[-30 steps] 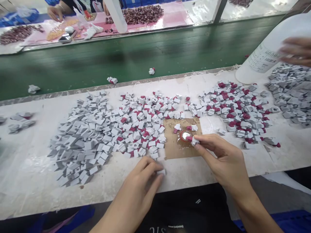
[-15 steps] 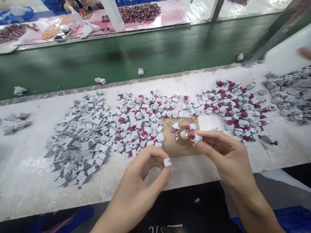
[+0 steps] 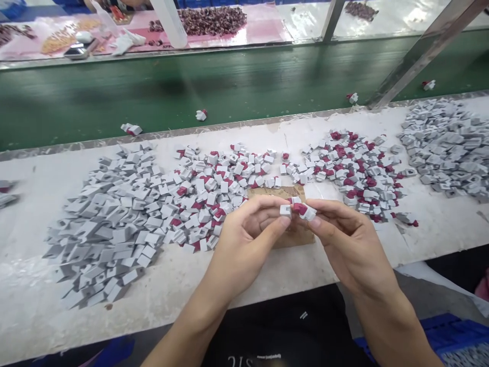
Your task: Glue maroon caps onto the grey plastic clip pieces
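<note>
Between the thumb and forefinger of my left hand (image 3: 248, 239) is a small grey plastic block (image 3: 285, 210) with a slot in its face. My right hand (image 3: 349, 237) pinches a grey and dark red plastic piece (image 3: 304, 210), its red end pointing at the block. The two pieces are close together; whether they touch I cannot tell. Beneath my hands lies a brown cardboard square (image 3: 292, 239), mostly covered by them. To the left spreads a heap of plain grey blocks (image 3: 126, 224), merging into mixed grey and red pieces (image 3: 217, 176).
More grey and red pieces (image 3: 362, 168) lie right of the cardboard, with a grey heap (image 3: 451, 148) at far right. Behind the table runs a green conveyor belt (image 3: 248, 76) carrying several pieces. A metal post (image 3: 424, 56) rises at right. Blue crates (image 3: 451, 336) sit below.
My left hand has moved up and right, bringing the grey block to the piece in my right hand. Pieces on the belt have shifted, and the hand at far right has left view.
</note>
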Tool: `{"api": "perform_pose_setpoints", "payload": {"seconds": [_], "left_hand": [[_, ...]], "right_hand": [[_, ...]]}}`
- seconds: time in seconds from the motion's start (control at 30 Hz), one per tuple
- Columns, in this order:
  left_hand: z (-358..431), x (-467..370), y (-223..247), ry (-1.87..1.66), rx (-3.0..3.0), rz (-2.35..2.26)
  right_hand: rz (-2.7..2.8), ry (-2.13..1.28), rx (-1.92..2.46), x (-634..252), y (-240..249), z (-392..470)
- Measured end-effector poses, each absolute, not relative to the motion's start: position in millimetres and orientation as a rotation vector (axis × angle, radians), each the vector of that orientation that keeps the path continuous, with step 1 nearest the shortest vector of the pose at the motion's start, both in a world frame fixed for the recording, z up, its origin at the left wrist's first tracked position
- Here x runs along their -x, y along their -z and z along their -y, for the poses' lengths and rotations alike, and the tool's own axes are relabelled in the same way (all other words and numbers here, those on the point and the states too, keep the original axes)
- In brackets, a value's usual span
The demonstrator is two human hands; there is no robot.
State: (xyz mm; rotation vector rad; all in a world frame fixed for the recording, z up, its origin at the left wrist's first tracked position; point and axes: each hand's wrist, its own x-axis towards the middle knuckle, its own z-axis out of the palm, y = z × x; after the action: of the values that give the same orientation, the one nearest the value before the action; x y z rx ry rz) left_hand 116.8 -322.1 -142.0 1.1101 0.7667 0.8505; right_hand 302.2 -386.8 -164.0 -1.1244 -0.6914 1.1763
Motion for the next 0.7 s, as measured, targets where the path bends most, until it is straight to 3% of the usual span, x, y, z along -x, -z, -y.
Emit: {"api": "perform_pose_setpoints", "payload": {"seconds": [0.33,0.43,0.57,0.7], "left_hand": [[318,-106,137,-0.804,-1.342,-0.825],[312,-90,124,-0.813,-1.433,-0.863],[292,-45,103,-0.767,-1.565,-1.111],[270,1,85,-0.866,-1.619,-1.467]], "right_hand": [[1.065,-1.053,1.266,-303,140,381],[1.179,-1.152,1.234,-304,128,368],[1.596,-1.198,1.253,-295,106,300],[1.903,-0.760,1.406,-242,94,175]]}}
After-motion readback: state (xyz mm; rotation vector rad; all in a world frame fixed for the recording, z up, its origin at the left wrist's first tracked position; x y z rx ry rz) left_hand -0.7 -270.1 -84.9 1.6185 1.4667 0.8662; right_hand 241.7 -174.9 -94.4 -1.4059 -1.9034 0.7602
